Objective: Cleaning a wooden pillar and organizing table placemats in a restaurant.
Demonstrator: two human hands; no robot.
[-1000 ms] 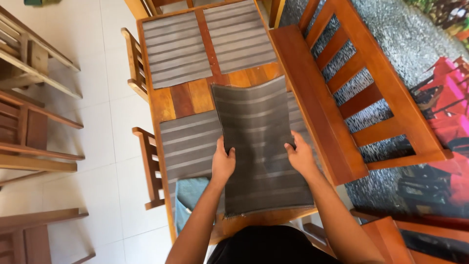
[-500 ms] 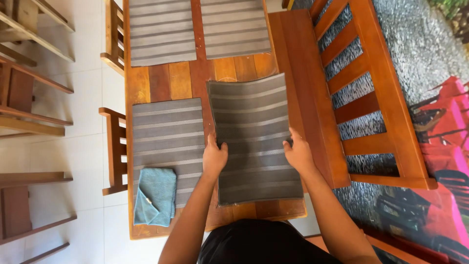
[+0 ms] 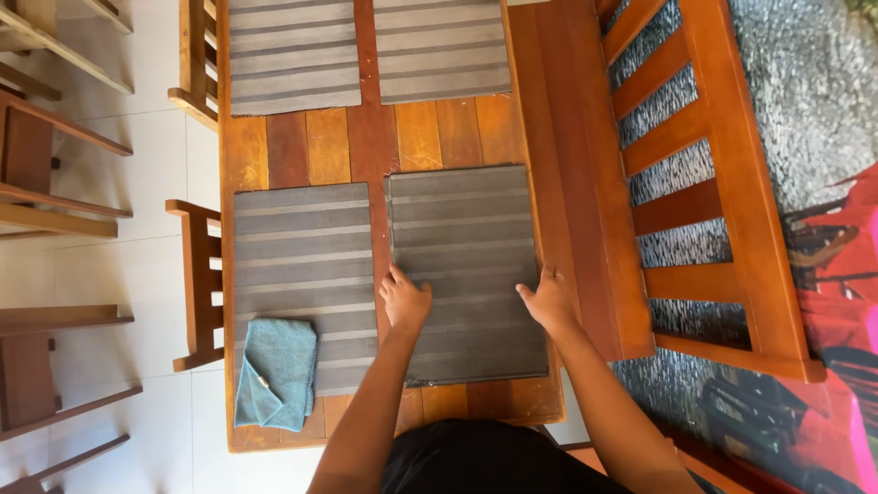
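Head view, looking straight down on a slatted wooden counter (image 3: 311,146). Left hand (image 3: 405,300) lies palm down, fingers spread, on the left edge of a dark grey striped placemat (image 3: 466,247); right hand (image 3: 549,299) lies likewise open and flat on the mat's right edge, gripping nothing. This placemat rests flat on the near right part of the counter, its right edge close to the counter's rim. Just beside it on the left lies a second grey striped placemat (image 3: 302,265), with a folded blue cloth (image 3: 274,373) overlapping its near left corner. Two further striped mats (image 3: 293,55) (image 3: 441,48) lie at the far end. Wooden bench (image 3: 594,183) runs along the right side; wooden chairs (image 3: 197,284) stand on the left
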